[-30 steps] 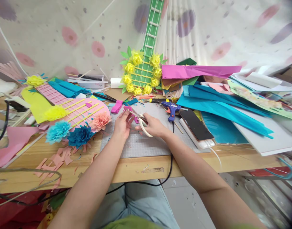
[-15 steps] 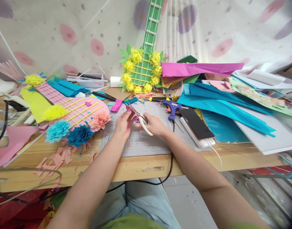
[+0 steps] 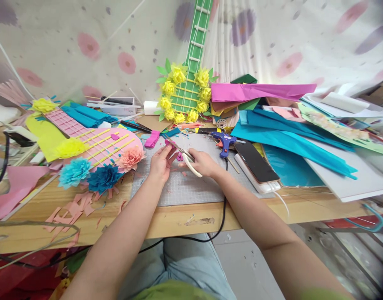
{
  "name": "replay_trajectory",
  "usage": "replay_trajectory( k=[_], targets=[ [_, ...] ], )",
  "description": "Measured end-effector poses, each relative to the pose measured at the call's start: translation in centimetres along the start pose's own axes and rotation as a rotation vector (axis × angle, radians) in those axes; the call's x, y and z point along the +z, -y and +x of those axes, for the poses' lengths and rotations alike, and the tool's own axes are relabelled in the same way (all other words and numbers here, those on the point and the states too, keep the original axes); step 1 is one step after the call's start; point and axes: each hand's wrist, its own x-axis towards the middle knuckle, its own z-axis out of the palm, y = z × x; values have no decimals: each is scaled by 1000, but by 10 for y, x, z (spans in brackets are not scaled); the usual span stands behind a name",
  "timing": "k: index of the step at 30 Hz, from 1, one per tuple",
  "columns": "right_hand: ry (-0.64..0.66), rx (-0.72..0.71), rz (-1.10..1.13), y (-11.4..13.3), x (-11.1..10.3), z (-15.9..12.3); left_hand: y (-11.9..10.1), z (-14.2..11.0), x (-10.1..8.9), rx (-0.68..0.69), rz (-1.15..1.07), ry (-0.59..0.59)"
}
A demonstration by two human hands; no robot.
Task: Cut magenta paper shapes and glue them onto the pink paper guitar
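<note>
A person's bare hands work small scissors over a grid-lined grey cutting mat (image 3: 188, 193) on a pale wooden table (image 3: 166, 223). The left hand (image 3: 161, 164) pinches a small piece of magenta paper (image 3: 169, 143) between thumb and fingertips, closed on it just above the mat's far left part. The right hand (image 3: 201, 163) is closed around the cream-white plastic handles (image 3: 193, 168) of a pair of metal-bladed scissors (image 3: 180, 148), whose blades point away and to the left, their tips at the paper — how far the blades stand apart cannot be told at this size. A second magenta scrap (image 3: 179, 157) lies on the mat between the hands, and a folded strip of bright magenta paper (image 3: 152, 139) rests just beyond the left hand.

At left lies a pink guitar-shaped craft piece (image 3: 133, 142) with yellow bars and blue, yellow and coral paper flowers. Behind the hands, a green guitar-shaped piece (image 3: 185, 101) ringed with yellow paper roses (image 3: 178, 75) leans upright against a flower-printed curtain (image 3: 125, 37). To the right of the mat's middle sits a blue glue gun (image 3: 223, 143) — beside it, a black-screened phone (image 3: 256, 161) and long folds of turquoise paper (image 3: 288, 144).
</note>
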Motion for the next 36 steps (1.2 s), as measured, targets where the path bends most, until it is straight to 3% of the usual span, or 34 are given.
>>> replay_trajectory(
  k=[11, 25, 36],
  targets=[
    [70, -54, 51, -14, -11, 3, -2, -5, 4, 76, 154, -24],
    [256, -77, 230, -24, -33, 0, -5, -6, 2, 23, 347, 56],
    [332, -72, 263, -28, -38, -2, -8, -4, -3, -18, 420, 104]
  ],
)
